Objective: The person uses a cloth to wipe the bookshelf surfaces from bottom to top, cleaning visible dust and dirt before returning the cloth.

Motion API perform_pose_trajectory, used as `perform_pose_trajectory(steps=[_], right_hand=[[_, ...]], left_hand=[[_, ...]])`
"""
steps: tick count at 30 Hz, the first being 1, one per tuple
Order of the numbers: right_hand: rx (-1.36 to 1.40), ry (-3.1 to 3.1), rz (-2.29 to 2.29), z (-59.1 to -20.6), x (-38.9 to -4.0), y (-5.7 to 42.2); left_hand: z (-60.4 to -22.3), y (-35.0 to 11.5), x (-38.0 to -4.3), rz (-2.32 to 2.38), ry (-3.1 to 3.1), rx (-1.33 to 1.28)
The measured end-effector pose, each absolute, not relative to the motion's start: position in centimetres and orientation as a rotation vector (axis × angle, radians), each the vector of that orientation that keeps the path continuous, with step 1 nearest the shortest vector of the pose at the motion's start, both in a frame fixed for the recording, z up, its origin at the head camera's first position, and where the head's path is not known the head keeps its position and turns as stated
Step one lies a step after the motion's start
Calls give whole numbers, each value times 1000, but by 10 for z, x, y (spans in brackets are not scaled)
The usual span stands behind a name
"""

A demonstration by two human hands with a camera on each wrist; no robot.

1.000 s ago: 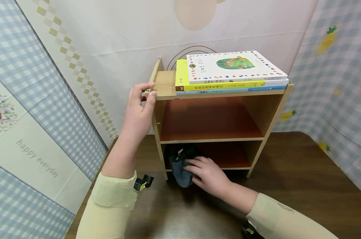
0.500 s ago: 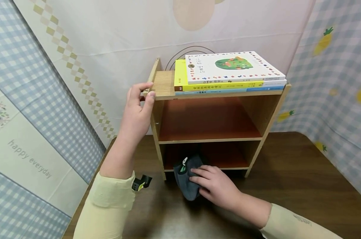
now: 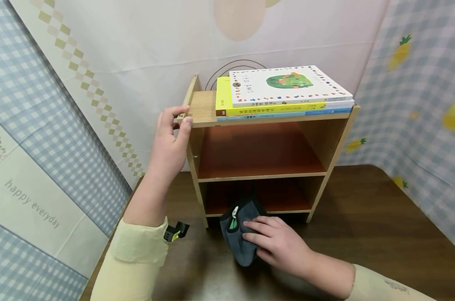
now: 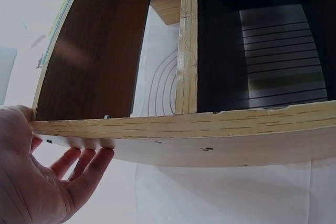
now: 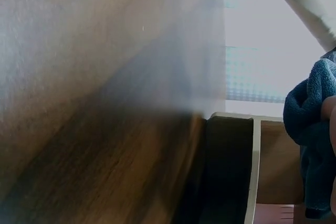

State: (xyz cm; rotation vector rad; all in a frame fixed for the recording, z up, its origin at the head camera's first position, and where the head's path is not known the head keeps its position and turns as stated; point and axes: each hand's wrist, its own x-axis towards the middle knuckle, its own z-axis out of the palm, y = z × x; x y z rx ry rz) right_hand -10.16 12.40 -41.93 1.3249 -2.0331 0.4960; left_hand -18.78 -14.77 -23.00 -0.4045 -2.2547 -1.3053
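Observation:
My left hand (image 3: 169,144) holds the top left corner of a small wooden bookshelf (image 3: 260,177). In the left wrist view, the fingers (image 4: 92,174) lie along the outer face of its side panel (image 4: 220,149). Low in front of the bottom shelf, my right hand (image 3: 284,246) holds a bunched dark blue-grey cloth (image 3: 241,247). A white tag (image 3: 235,211) shows on the cloth. The right wrist view has the fuzzy cloth (image 5: 315,111) at its right edge, with only a little of the fingers in sight.
Several stacked books (image 3: 287,94) lie on the bookshelf's top, a white one uppermost. The bookshelf stands on a dark brown wooden table (image 3: 378,221). A light curtain (image 3: 156,50) hangs behind, with checked cloth at both sides.
My right hand has drawn the cloth out of the bottom compartment, toward me and slightly right. The left hand keeps its hold on the bookshelf corner. The head view has shifted slightly.

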Motion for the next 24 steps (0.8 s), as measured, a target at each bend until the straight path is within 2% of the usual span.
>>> perform_pose_trajectory(steps=[10, 24], right_hand=[[1364, -1895, 520, -402, -92, 126], [1333, -1740, 482, -351, -90, 141]], left_hand=[[-231, -148, -188, -1333, -2260, -404], [-230, -149, -187, -1319, -2258, -406]])
